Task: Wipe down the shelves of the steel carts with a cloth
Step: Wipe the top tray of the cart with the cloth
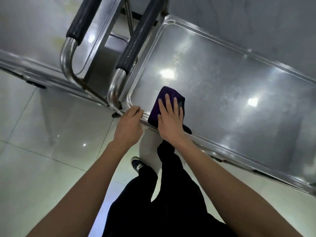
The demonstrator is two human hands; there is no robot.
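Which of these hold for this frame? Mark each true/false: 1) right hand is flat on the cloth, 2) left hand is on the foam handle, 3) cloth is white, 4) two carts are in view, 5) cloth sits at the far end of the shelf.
1) The right hand lies flat on the cloth. True.
2) The left hand grips the foam handle. False: it holds the rim of the top shelf at its near corner; the foam handle is untouched.
3) The cloth is white. False: it is dark purple.
4) Two steel carts are in view. True: a second cart stands to the left.
5) The cloth sits at the shelf's far end. False: it is at the near corner, overlapping the rim.
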